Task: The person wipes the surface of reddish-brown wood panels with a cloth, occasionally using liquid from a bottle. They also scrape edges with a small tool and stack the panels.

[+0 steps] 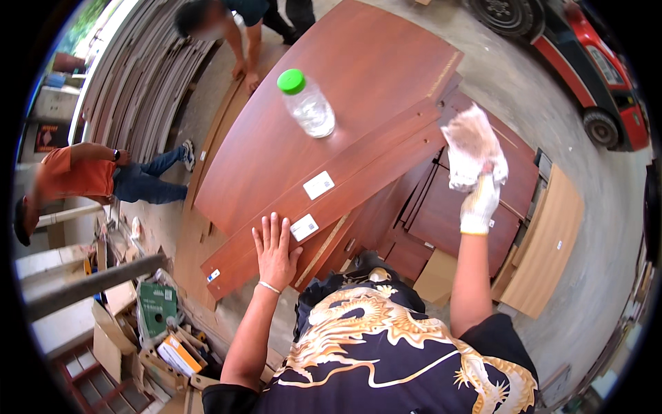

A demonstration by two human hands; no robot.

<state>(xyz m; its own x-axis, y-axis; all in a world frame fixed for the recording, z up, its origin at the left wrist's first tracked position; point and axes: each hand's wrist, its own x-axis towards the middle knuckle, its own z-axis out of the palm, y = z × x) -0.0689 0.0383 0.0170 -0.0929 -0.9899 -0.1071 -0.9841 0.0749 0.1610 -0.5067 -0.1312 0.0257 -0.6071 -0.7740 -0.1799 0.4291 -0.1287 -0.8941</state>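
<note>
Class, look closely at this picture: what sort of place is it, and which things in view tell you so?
Probably a furniture or woodworking workshop. Stacked reddish-brown panels lie under the left hand, long boards lean along one side, and the gloved right hand holds a spare glove.

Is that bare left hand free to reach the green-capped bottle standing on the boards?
Probably yes. The left hand lies flat and empty on the reddish-brown board, and the board surface between it and the water bottle is bare apart from two flat white labels.
</note>
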